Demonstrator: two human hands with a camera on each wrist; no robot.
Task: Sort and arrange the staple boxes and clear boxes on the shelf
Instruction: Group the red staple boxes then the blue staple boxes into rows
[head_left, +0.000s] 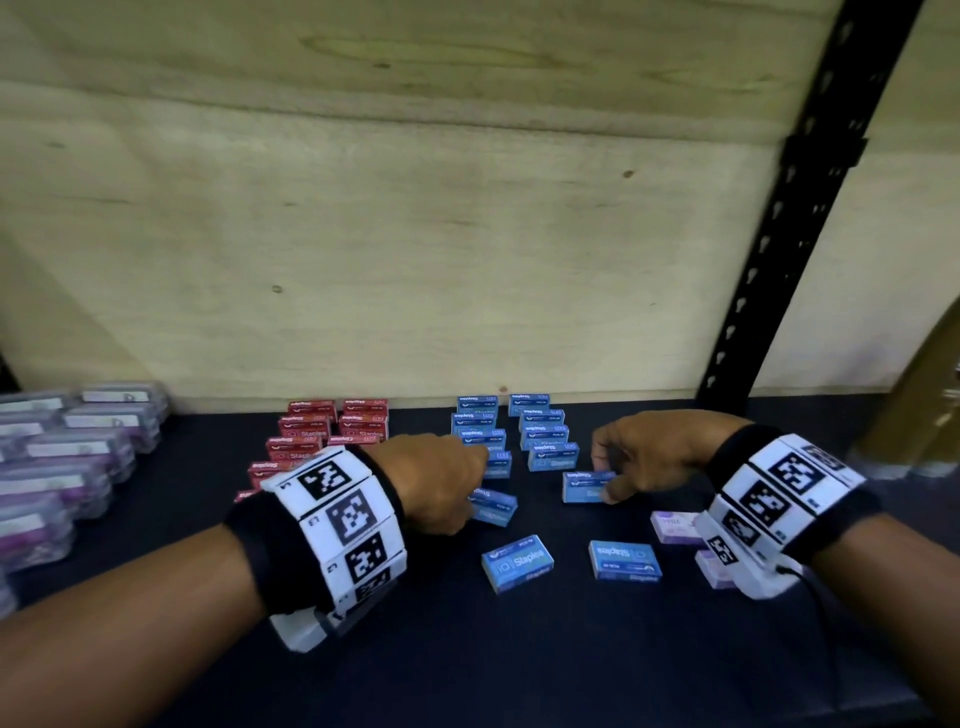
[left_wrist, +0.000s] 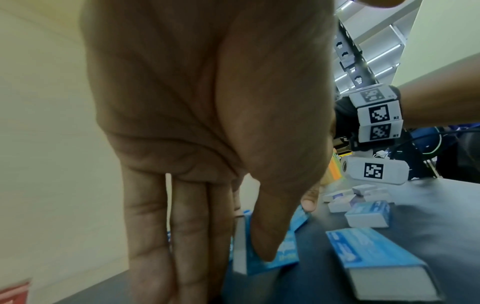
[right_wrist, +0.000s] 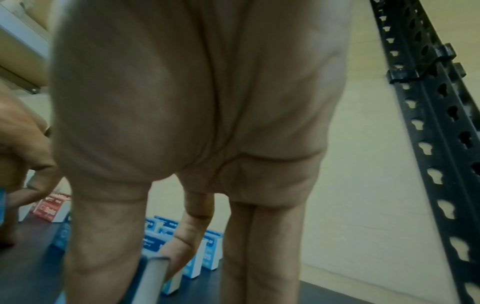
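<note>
Head view shows the left hand (head_left: 441, 483) pinching a blue staple box (head_left: 493, 506) at the near end of the blue rows (head_left: 511, 434), fingers narrow around it. The right hand (head_left: 644, 452) holds another blue box (head_left: 586, 486) just right of those rows, thumb and fingers closed on its sides. Each box looks light, stiff and smooth, so the short ends probably give the surest hold.

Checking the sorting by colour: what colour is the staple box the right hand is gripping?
Blue. The right hand grips a blue staple box, clearest in the head view.
</note>
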